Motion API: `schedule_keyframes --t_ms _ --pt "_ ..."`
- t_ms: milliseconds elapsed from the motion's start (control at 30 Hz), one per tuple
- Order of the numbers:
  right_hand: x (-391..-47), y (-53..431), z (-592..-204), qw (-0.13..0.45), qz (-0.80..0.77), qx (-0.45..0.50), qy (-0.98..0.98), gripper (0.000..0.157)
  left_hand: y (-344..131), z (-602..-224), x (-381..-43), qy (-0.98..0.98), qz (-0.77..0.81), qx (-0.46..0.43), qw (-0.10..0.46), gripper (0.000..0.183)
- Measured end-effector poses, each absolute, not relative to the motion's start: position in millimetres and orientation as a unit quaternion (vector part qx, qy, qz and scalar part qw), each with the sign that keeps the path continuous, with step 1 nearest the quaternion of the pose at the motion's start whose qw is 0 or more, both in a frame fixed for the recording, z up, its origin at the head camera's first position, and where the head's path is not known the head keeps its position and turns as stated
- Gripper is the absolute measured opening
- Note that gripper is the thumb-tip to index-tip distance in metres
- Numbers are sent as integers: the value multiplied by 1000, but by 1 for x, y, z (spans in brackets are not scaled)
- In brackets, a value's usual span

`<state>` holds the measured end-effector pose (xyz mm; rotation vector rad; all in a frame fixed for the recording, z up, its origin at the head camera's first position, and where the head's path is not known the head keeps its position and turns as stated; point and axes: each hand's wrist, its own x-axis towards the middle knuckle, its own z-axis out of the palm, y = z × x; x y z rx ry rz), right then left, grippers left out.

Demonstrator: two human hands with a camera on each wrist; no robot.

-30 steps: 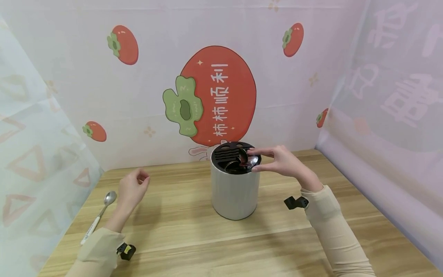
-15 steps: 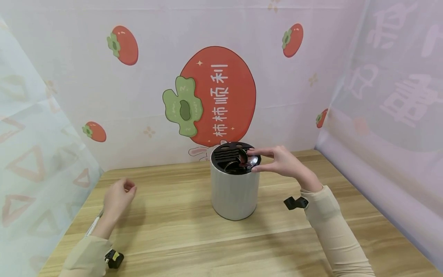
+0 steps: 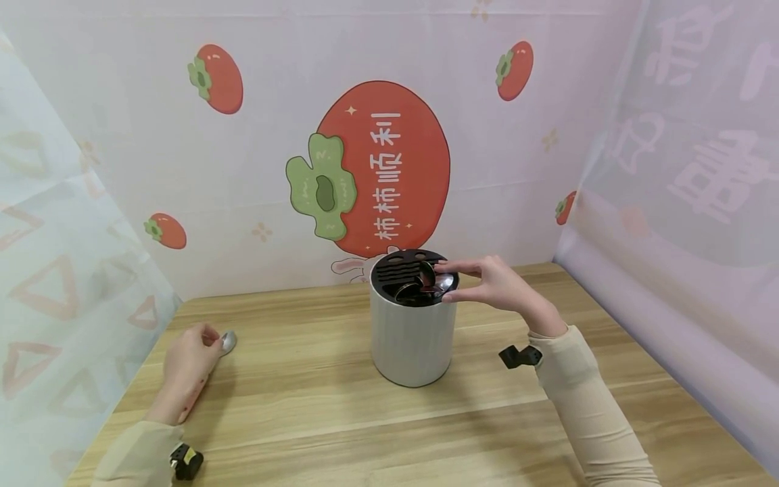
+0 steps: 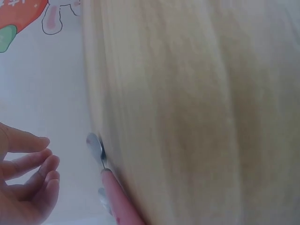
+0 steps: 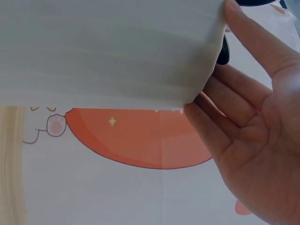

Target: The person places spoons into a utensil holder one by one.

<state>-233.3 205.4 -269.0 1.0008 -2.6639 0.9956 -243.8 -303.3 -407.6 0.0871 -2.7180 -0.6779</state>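
In the head view my left hand (image 3: 189, 362) is over a spoon (image 3: 228, 342) lying on the table at the left. Seen from the left wrist, that spoon (image 4: 119, 199) has a pink handle, and my loosely curled fingers (image 4: 40, 187) hold nothing and are apart from it. Part of a second spoon (image 4: 104, 199) shows behind it. A white cylindrical utensil holder (image 3: 414, 345) stands right of centre, with spoon bowls (image 3: 447, 283) poking from its black slotted lid (image 3: 395, 270). My right hand (image 3: 496, 284) touches the holder's rim with extended fingers and thumb.
The wooden table (image 3: 316, 419) has its back edge along a wall cloth (image 3: 255, 135) printed with red persimmons. Similar cloth hangs at the left (image 3: 61, 270) and right (image 3: 681, 203) sides. A small black camera (image 3: 185, 461) is worn on my left wrist.
My left hand has moved left and toward the table's front, uncovering the pink-handled spoon and covering the white-handled one in the head view. The right hand has stayed at the holder.
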Motion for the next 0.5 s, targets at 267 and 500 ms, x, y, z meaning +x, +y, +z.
schedule_keyframes --t_ms 267,500 --pt "-233 206 -270 66 332 330 -881 45 -312 -409 -241 -970 -209 41 117 18" --pt "-233 206 -270 64 334 331 -880 44 -315 -406 -239 -976 -197 45 83 23"
